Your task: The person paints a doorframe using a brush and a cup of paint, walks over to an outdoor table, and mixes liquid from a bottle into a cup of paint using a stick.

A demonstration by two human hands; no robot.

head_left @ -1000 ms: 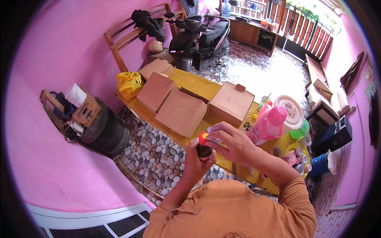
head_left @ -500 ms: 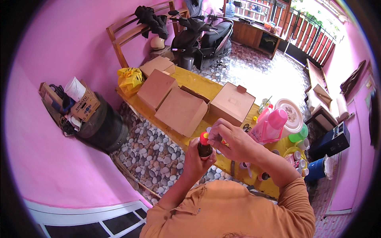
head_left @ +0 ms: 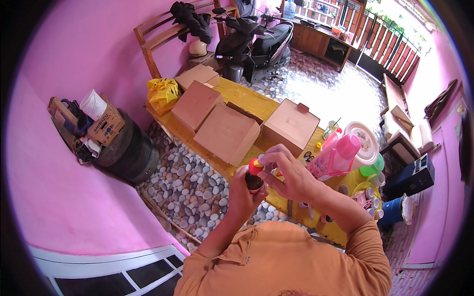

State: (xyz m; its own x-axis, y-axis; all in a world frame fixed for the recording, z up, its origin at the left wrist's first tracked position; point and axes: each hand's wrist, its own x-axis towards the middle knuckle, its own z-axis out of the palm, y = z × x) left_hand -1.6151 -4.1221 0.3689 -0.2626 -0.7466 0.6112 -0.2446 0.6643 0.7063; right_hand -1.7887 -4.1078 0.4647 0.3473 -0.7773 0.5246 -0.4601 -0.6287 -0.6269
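Note:
My left hand (head_left: 239,197) is closed round a small dark bottle (head_left: 254,181) with a red cap (head_left: 255,166), holding it upright above the near edge of the yellow table (head_left: 223,87). My right hand (head_left: 287,177) is at the bottle's top, its thumb and fingers pinched on a small yellow piece (head_left: 258,163) on the red cap; its fingertips partly hide that piece. A pink pitcher (head_left: 338,155) stands just right of and beyond my right hand, among lidded cups (head_left: 375,197) and other containers.
Cardboard boxes (head_left: 226,133) and a yellow plastic bag (head_left: 163,96) lie on the table. A black scooter (head_left: 252,49) stands behind it. A dark drum (head_left: 133,153) piled with odds and ends stands at left, a blue barrel (head_left: 391,209) and black box (head_left: 412,177) at right.
Both hands and the bottle have risen slightly in the picture. My right fingers have shifted a little on the cap, where more of the yellow piece now shows.

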